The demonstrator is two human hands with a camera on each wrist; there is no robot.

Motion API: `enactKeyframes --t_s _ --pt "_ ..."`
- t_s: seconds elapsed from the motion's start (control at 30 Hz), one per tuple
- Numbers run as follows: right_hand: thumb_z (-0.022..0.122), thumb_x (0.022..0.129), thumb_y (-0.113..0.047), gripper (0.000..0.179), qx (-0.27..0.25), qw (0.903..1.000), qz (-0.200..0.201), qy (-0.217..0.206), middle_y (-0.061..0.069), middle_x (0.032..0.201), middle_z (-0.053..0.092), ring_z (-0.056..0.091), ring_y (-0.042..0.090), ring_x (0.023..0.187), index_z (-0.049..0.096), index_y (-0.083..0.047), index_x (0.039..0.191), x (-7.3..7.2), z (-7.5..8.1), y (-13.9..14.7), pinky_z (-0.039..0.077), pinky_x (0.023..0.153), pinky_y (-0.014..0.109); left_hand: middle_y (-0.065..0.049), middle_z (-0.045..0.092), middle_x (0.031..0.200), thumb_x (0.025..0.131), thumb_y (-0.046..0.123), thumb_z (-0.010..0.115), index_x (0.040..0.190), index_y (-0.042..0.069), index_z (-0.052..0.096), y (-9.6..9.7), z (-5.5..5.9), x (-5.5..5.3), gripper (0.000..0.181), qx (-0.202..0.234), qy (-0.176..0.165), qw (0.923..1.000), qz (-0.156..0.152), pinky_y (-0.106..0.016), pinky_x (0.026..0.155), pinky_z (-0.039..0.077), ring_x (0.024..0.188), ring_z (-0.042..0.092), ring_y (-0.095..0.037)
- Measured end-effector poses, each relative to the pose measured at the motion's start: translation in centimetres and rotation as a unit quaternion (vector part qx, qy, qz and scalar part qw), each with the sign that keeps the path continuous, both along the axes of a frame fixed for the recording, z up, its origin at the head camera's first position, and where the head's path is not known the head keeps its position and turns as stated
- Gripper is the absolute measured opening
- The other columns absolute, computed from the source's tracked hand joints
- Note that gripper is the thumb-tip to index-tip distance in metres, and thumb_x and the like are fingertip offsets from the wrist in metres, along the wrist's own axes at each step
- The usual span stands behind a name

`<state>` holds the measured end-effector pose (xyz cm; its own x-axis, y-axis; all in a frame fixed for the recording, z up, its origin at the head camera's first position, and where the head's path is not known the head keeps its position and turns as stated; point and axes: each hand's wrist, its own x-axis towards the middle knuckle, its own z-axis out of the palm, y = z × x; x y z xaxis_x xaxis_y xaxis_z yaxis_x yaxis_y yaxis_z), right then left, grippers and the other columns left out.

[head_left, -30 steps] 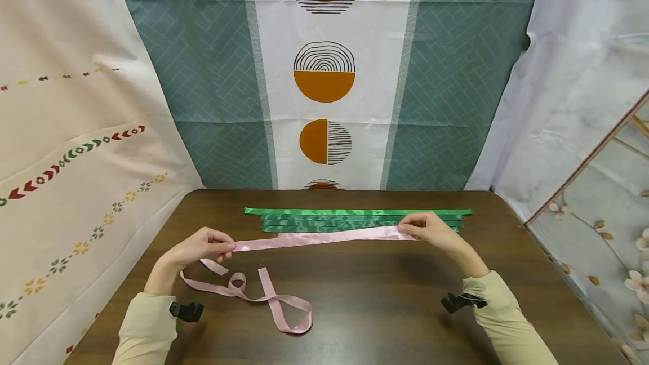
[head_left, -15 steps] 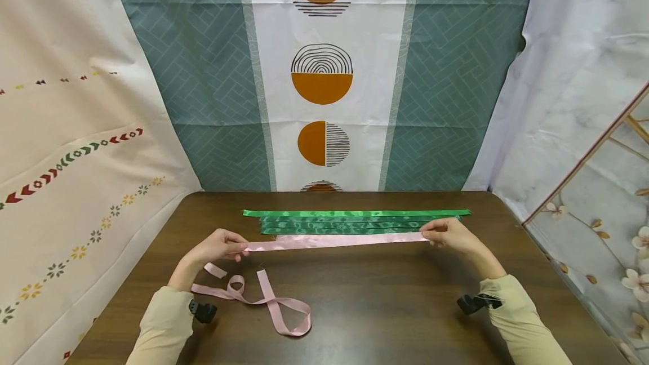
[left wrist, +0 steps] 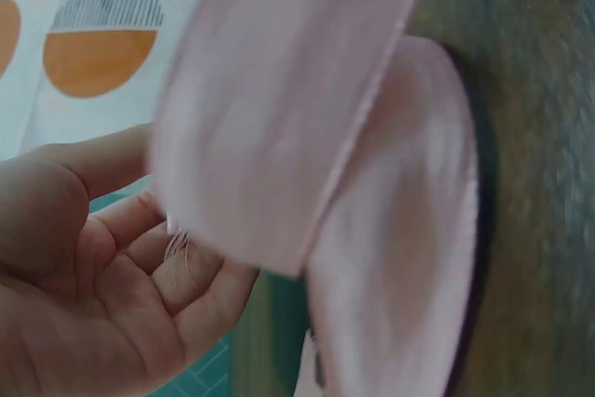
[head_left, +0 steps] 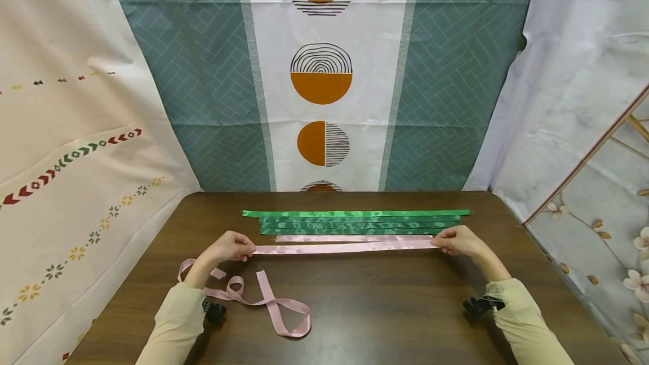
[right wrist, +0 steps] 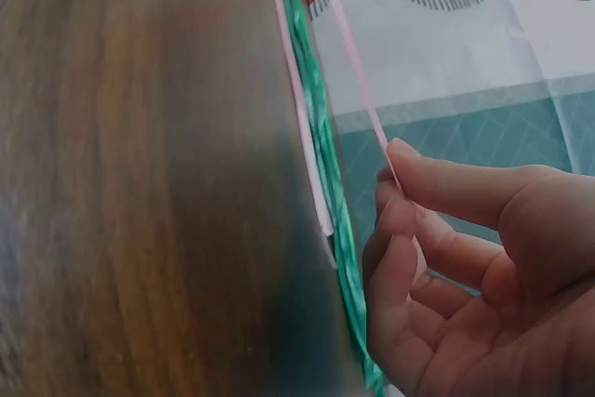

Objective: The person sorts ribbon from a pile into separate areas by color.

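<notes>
Left hand (head_left: pixel 230 246) and right hand (head_left: pixel 458 241) each pinch one end of the held pink ribbon (head_left: pixel 345 248), stretched on the near side of the green ribbons (head_left: pixel 362 225). Shifted farther from them, it now bares the lying pink ribbon (head_left: pixel 329 238); judged: overlap reduced, spacing adjustable.
</notes>
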<state>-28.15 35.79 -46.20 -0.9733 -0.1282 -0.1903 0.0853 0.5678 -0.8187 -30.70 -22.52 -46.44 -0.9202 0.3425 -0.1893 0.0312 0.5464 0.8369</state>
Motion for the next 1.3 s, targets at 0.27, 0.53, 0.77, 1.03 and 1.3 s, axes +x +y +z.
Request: enactKeyframes --t_s 0.27,0.53,0.77,1.03,1.3 --pt "0.070 0.087 -0.017 0.028 0.030 0.9992 -0.026 0.001 -0.006 0.065 0.057 0.054 0.006 0.062 0.069 0.009 0.095 -0.1 -0.9 1.0 0.047 0.056 0.021 0.000 0.065 0.071 0.089 0.007 0.066 0.094 -0.011 0.069 1.2 -0.4 -0.5 0.019 -0.016 -0.009 0.9995 0.026 -0.022 0.058 0.050 0.059 0.057 -0.007" --pt "0.071 0.085 -0.013 0.024 0.059 0.9973 -0.043 -0.003 -0.006 0.063 0.057 0.054 0.006 0.059 0.069 0.010 0.092 -0.1 -1.0 2.1 0.047 0.054 0.020 0.001 0.063 0.065 0.086 0.006 0.069 0.085 -0.008 0.071 2.5 -0.4 -1.2 0.014 -0.064 -0.001 0.9957 0.067 -0.021 0.054 0.049 0.054 0.056 -0.006" --pt "0.073 0.081 -0.018 0.020 0.132 0.9895 -0.056 0.019 -0.006 0.059 0.059 0.054 0.007 0.058 0.073 0.002 0.083 -0.1 -0.9 2.3 0.046 0.055 0.024 0.001 0.060 0.059 0.084 0.010 0.072 0.076 -0.003 0.072 3.8 -0.2 -1.4 0.015 -0.119 0.032 0.9889 0.084 -0.021 0.051 0.045 0.050 0.055 -0.007" --pt "0.074 0.079 -0.025 0.022 0.201 0.9764 -0.070 0.037 -0.005 0.058 0.058 0.053 0.013 0.061 0.073 -0.003 0.077 -0.1 -0.8 2.7 0.040 0.058 0.028 0.004 0.057 0.055 0.079 0.016 0.077 0.064 0.002 0.069 4.4 -0.6 -1.9 0.022 -0.144 0.059 0.9831 0.096 -0.020 0.048 0.042 0.048 0.053 -0.006" --pt "0.074 0.079 -0.026 0.021 0.209 0.9744 -0.076 0.035 -0.005 0.059 0.057 0.052 0.016 0.064 0.072 -0.005 0.075 -0.4 -0.7 2.9 0.039 0.058 0.028 0.006 0.054 0.050 0.078 0.019 0.078 0.061 0.005 0.068 4.5 -1.1 -2.6 0.024 -0.153 0.073 0.9801 0.104 -0.022 0.047 0.040 0.046 0.051 -0.006"
